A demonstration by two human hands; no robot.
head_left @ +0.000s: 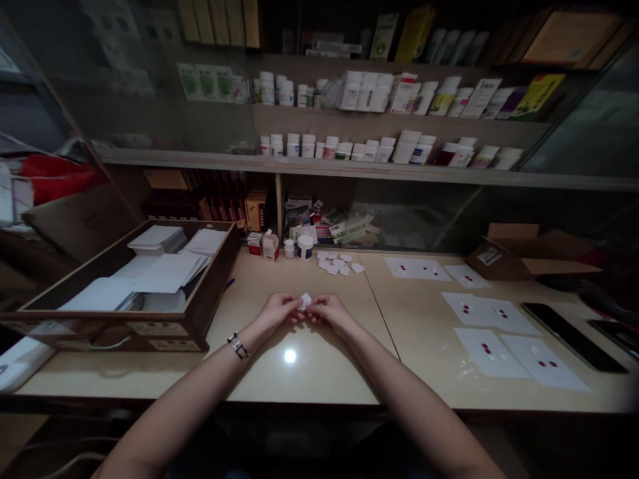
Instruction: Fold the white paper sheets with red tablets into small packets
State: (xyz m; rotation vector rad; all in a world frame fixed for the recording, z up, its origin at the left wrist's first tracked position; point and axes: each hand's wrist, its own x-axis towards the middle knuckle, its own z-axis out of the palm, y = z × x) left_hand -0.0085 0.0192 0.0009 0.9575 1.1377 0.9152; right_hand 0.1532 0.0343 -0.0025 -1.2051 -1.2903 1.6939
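Between my fingertips is a small folded white paper packet (305, 301), pointed at its top. My left hand (280, 311), with a bracelet on its wrist, pinches it from the left side. From the right, my right hand (327, 311) is closed on its other edge. Just beyond my hands lies a loose group of similar folded paper packets (333, 269). Over to the right, several flat white paper sheets (469, 339) carry dark red and white pills (485, 348).
At left stands a wooden drawer (197, 326) holding stacks of white paper. Small bottles (305, 247) and boxes (255, 243) line the counter's back. An open cardboard box (504, 259) and a phone (574, 337) are at right. Shelves (359, 169) of medicine bottles rise behind.
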